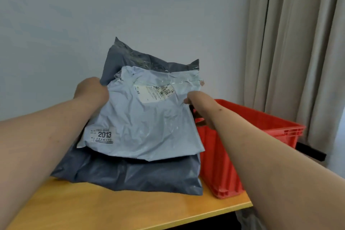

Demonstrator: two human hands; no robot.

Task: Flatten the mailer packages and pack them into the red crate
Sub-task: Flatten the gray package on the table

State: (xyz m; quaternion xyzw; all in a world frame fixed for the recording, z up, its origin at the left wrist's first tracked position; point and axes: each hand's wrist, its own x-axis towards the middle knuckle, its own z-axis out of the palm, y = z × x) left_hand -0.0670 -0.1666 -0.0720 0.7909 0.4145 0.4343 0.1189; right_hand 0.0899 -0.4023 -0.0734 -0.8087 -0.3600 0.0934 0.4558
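The person holds a light grey mailer (pixel 143 117) by its two side edges, lying on a larger dark grey mailer (pixel 130 173) whose lower end rests on the yellow table (pixel 130 209). The left hand (pixel 91 91) curls round the left edge of the stack near the top, fingers tucked behind it; whether they catch both mailers or only one cannot be told. The right hand (pixel 196 99) grips the right edge beside the shipping label (pixel 155 92), with its fingers mostly hidden behind the plastic. The red crate (pixel 252 136) stands on the table just to the right, touching or nearly touching the dark mailer's side; what lies inside the crate is not visible.

The chief risk is slippage. Both mailers are slick plastic and look puffy, so the light one could slide off the dark one as the stack tilts toward the crate, and drop onto the table or past its front edge. If the packages are not pressed flat first, trapped air may keep them bulging, and they would then sit high in the crate. The dark mailer looks wide, so it could snag on the crate's near rim. The crate sits near the table's right corner, so a firm push might shift it toward the edge.
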